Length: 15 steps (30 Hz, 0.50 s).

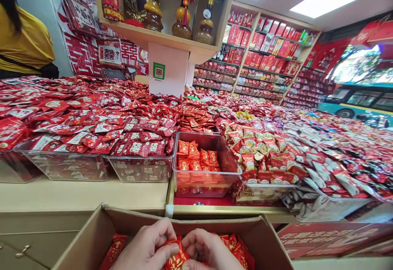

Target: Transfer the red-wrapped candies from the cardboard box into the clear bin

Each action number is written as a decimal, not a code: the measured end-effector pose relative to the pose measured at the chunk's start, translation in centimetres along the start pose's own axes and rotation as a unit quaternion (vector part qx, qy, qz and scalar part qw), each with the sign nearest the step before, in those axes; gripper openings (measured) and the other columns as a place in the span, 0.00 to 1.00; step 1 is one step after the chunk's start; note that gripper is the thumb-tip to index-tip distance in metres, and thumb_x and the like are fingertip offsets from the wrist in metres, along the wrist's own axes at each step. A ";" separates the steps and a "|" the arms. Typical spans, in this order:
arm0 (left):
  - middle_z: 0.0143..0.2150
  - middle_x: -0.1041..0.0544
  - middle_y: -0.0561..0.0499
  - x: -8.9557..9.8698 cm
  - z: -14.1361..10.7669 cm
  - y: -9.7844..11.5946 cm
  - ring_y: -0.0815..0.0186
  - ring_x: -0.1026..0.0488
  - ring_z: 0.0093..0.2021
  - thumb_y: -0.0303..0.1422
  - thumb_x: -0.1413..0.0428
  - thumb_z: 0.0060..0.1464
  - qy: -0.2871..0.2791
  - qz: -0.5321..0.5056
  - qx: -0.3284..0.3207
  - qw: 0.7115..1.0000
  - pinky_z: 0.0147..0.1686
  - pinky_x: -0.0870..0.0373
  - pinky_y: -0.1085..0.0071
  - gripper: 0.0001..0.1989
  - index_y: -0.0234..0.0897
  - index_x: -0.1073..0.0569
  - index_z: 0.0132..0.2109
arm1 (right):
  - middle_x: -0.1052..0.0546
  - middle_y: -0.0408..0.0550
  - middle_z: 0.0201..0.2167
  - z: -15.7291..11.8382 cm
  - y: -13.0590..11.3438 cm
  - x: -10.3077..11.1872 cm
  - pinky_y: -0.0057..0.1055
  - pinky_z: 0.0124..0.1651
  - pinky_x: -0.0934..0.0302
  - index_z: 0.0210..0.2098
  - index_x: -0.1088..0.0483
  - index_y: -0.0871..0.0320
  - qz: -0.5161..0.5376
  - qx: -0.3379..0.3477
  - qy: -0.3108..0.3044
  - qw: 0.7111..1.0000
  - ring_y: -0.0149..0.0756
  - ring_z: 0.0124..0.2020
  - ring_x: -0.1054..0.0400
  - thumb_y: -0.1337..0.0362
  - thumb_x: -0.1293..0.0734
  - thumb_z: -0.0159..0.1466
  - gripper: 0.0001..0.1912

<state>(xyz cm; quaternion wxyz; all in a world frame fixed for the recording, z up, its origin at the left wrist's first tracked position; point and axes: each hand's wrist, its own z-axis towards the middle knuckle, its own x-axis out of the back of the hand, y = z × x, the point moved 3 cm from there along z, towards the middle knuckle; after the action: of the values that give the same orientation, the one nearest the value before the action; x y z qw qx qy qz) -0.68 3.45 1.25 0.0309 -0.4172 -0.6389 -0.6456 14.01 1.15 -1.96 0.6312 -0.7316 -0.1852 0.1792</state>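
Low in view is an open cardboard box (270, 237) with red and gold candy packets (235, 246) inside. Over the box my left hand (150, 243) has its fingers closed on a small red packet (177, 258). My right hand (205, 249) grips the same packet from the other side, thumb and fingers bent around it. Parts of the packet are hidden behind the fingers. Straight ahead on the counter stands a clear plastic bin (207, 184), partly filled with neat rows of similar red packets (195, 165).
Bins heaped with wrapped sweets cover the counter on both sides, including maroon packets (139, 143) and durian packets (260, 151). A display cabinet (172, 43) with bottles overhangs the counter. Behind it are stocked shelves (264, 53). A person in yellow (26, 37) is at far left.
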 end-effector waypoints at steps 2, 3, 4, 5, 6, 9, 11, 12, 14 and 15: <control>0.20 0.35 0.58 0.2 -0.2 0.5 0.72 0.40 0.23 0.39 0.53 0.52 0.001 -0.081 -0.009 0.997 0.23 0.46 0.77 0.10 0.36 0.36 0.30 | 0.37 0.38 0.22 -0.2 -1.3 0.0 0.23 0.26 0.52 0.34 0.39 0.60 -0.041 0.009 0.009 0.999 0.24 0.23 0.46 0.62 0.31 0.48 0.17; 0.21 0.33 0.57 0.3 -0.3 0.7 0.71 0.39 0.24 0.41 0.53 0.51 0.012 -0.131 -0.013 0.991 0.24 0.44 0.76 0.11 0.36 0.36 0.32 | 0.38 0.38 0.22 -0.4 -2.0 0.1 0.23 0.26 0.52 0.32 0.40 0.59 -0.057 0.012 0.013 0.998 0.23 0.22 0.47 0.64 0.31 0.47 0.16; 0.23 0.31 0.56 0.4 -0.4 0.8 0.70 0.36 0.25 0.42 0.53 0.51 0.026 -0.188 -0.018 0.982 0.25 0.42 0.76 0.13 0.37 0.36 0.35 | 0.38 0.37 0.22 -0.6 -3.0 0.2 0.22 0.25 0.53 0.31 0.41 0.59 -0.064 0.015 0.019 0.998 0.23 0.22 0.48 0.65 0.31 0.47 0.15; 0.26 0.29 0.54 0.6 -0.5 0.9 0.68 0.34 0.27 0.44 0.53 0.50 0.045 -0.245 -0.021 0.968 0.26 0.40 0.75 0.15 0.37 0.36 0.37 | 0.38 0.37 0.23 -0.8 -4.1 0.5 0.22 0.25 0.52 0.29 0.42 0.58 -0.063 0.022 0.029 0.997 0.23 0.22 0.47 0.65 0.32 0.48 0.14; 0.27 0.28 0.53 0.9 -0.6 1.0 0.67 0.33 0.28 0.46 0.53 0.50 0.066 -0.295 -0.022 0.953 0.27 0.39 0.75 0.17 0.38 0.37 0.39 | 0.38 0.38 0.23 -0.9 -5.6 0.9 0.22 0.25 0.51 0.28 0.43 0.58 -0.058 0.039 0.046 0.996 0.23 0.23 0.46 0.66 0.33 0.49 0.13; 0.29 0.26 0.52 1.5 -0.5 0.9 0.68 0.32 0.28 0.48 0.53 0.50 0.093 -0.357 -0.023 0.929 0.28 0.38 0.75 0.18 0.39 0.36 0.40 | 0.36 0.38 0.25 -0.2 -11.0 3.9 0.22 0.28 0.46 0.31 0.43 0.57 -0.077 0.128 0.143 0.978 0.24 0.26 0.41 0.66 0.35 0.53 0.10; 0.27 0.26 0.53 1.7 -0.4 0.7 0.68 0.33 0.28 0.47 0.52 0.49 0.103 -0.329 -0.027 0.938 0.30 0.38 0.75 0.17 0.39 0.35 0.40 | 0.36 0.37 0.24 1.6 -13.7 7.0 0.22 0.26 0.44 0.33 0.44 0.57 -0.108 0.134 0.230 0.958 0.24 0.24 0.40 0.67 0.36 0.54 0.11; 0.26 0.26 0.53 1.7 -0.4 0.6 0.68 0.33 0.28 0.46 0.52 0.50 0.106 -0.306 -0.031 0.946 0.30 0.38 0.75 0.16 0.39 0.35 0.40 | 0.35 0.38 0.24 3.0 -14.4 8.7 0.22 0.26 0.43 0.35 0.45 0.56 -0.110 0.107 0.281 0.947 0.24 0.24 0.38 0.68 0.37 0.55 0.11; 0.25 0.27 0.54 1.5 -0.4 0.4 0.68 0.32 0.29 0.43 0.51 0.50 0.102 -0.256 -0.045 0.960 0.32 0.38 0.75 0.15 0.39 0.35 0.41 | 0.34 0.38 0.24 6.1 -14.7 11.9 0.22 0.26 0.40 0.36 0.45 0.57 -0.142 0.011 0.359 0.922 0.23 0.23 0.37 0.72 0.39 0.56 0.10; 0.25 0.27 0.54 1.4 -0.4 0.4 0.67 0.32 0.29 0.43 0.52 0.50 0.094 -0.234 -0.055 0.966 0.33 0.37 0.74 0.15 0.39 0.35 0.42 | 0.34 0.39 0.23 7.7 -14.4 13.1 0.22 0.26 0.39 0.36 0.43 0.59 -0.157 -0.023 0.371 0.915 0.23 0.22 0.37 0.74 0.40 0.56 0.09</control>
<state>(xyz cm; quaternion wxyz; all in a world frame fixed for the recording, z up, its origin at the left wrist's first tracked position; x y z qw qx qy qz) -1.55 3.72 2.38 -0.0844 -0.1945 -0.6769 -0.7049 20.91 16.24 10.82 0.6577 -0.7211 -0.0548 -0.2107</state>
